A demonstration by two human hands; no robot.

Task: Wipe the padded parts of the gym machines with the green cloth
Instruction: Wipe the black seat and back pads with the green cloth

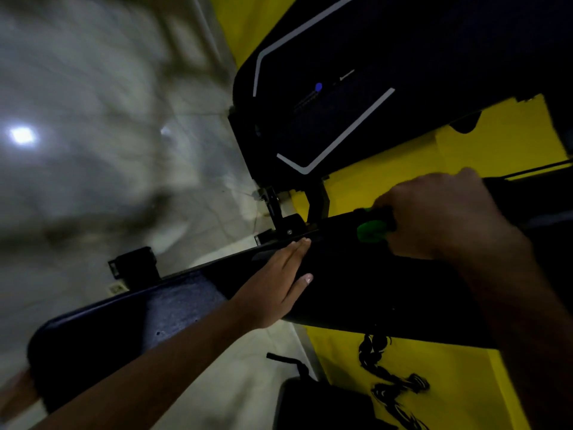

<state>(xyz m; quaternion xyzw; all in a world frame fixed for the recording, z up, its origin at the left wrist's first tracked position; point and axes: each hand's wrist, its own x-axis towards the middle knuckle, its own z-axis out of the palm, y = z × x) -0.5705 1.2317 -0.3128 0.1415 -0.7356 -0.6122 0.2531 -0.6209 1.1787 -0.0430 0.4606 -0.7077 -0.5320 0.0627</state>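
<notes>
Dim gym, pale floor (108, 150) blurred, yellow wall (403, 187) behind. Long dark pad (356, 290) runs across the view, tilted by the camera angle. Left hand (276, 287) lies flat on the pad, fingers straight and pressed together, thumb apart; probably bracing the pad or steadying the body. Right hand (440, 215) is curled round the green cloth (372, 231), bunched at the pad's far edge, only a small part showing. Grip suits a wiping stroke along the edge. Second pad (356, 88) with white trim stands above, untouched.
</notes>
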